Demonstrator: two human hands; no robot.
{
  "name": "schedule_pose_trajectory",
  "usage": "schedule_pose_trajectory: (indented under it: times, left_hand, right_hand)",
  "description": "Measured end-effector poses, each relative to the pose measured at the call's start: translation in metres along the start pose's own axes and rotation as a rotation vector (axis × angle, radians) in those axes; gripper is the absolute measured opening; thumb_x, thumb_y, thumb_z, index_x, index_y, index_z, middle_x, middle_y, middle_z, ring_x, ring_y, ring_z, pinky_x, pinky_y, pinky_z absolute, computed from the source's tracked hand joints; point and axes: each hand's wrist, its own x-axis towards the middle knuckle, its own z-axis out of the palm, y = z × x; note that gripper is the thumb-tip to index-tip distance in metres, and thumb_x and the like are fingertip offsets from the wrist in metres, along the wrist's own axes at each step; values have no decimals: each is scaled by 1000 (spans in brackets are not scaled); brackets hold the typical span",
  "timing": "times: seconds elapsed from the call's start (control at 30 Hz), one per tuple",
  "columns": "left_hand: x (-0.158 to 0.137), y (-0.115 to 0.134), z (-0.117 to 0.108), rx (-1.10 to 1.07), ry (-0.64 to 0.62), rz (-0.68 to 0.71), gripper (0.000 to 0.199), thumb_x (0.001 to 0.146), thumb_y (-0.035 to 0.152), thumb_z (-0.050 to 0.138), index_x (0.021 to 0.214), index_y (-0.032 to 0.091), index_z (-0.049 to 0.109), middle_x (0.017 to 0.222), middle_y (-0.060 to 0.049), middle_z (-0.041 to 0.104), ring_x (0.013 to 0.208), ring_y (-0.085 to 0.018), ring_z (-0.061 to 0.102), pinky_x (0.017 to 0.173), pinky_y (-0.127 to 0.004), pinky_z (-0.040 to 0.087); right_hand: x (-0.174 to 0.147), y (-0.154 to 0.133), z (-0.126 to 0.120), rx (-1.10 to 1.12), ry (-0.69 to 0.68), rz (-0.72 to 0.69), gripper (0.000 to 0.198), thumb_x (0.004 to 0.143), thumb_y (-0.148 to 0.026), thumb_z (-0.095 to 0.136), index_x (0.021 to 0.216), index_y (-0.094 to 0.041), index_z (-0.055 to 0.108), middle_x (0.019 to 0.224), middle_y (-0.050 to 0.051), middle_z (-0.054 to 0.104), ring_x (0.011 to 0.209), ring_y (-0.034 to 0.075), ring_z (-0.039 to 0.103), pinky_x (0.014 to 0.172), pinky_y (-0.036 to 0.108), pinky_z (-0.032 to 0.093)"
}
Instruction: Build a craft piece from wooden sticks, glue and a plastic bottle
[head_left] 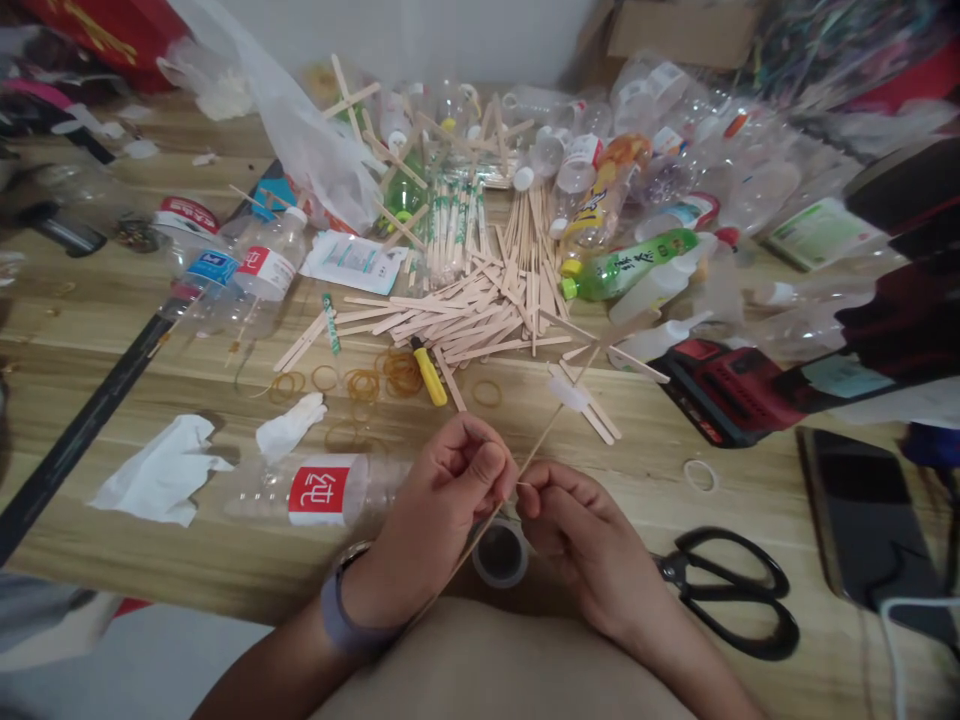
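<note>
My left hand (454, 490) is closed, thumb and fingers pinched on a thin wooden stick (544, 436) that slants from the lower left up to the right. Close beside it, my right hand (577, 530) is closed too, pinching a short pale strand (523, 485) next to the stick; whether it is a rubber band I cannot tell. A small white piece (570, 393) lies at the stick's upper part. Below my fingers stands a round roll (500, 553), partly covered. A clear bottle with a red label (321, 490) lies behind my left hand.
Flat wooden sticks (465, 315) lie heaped mid-table, with rubber bands (364, 385) and a yellow-handled screwdriver (430, 375) nearer. Scissors (724, 590), a phone (862, 510) and a red-black power tool (739, 385) are at right. Plastic bottles (637, 263) crowd the back.
</note>
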Motion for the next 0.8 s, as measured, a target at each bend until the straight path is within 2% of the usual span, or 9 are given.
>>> schedule_pose_trajectory:
  times: [0.23,0.4,0.57,0.7,0.8]
  left_hand:
    - [-5,1,3,22,30,-3,27,92,35,62,76,18,49,59,8,47,48,-4,31,46,-18,22]
    - [-10,3,8,11,26,-14,28,91,34,63,74,18,48,58,8,47,47,-4,28,46,-18,21]
    - [-12,5,10,-7,47,-36,32,87,35,67,71,18,46,57,8,46,48,-4,29,47,-17,22]
    - [-7,8,4,29,32,-83,32,85,35,68,70,17,46,55,8,44,47,-3,28,45,-16,21]
    - [-2,9,-2,20,-35,-174,33,84,37,69,70,18,46,56,8,45,46,-3,28,43,-16,19]
  right_hand:
    - [1,4,0,25,23,1,12,63,-29,60,58,-20,54,43,-12,27,41,5,16,40,22,11]
    - [4,12,-6,-140,68,-174,12,70,-28,59,63,-19,63,44,-10,33,41,6,21,41,22,17]
    - [5,18,-10,-259,122,-347,14,70,-24,56,74,-19,69,48,-8,38,44,8,26,45,23,22]
    - [7,20,-10,-344,152,-408,16,69,-22,53,65,-20,68,48,-8,35,45,9,26,45,23,23]
    - [11,22,-8,-332,157,-419,14,68,-22,53,59,-20,63,46,-8,35,45,8,26,44,22,23]
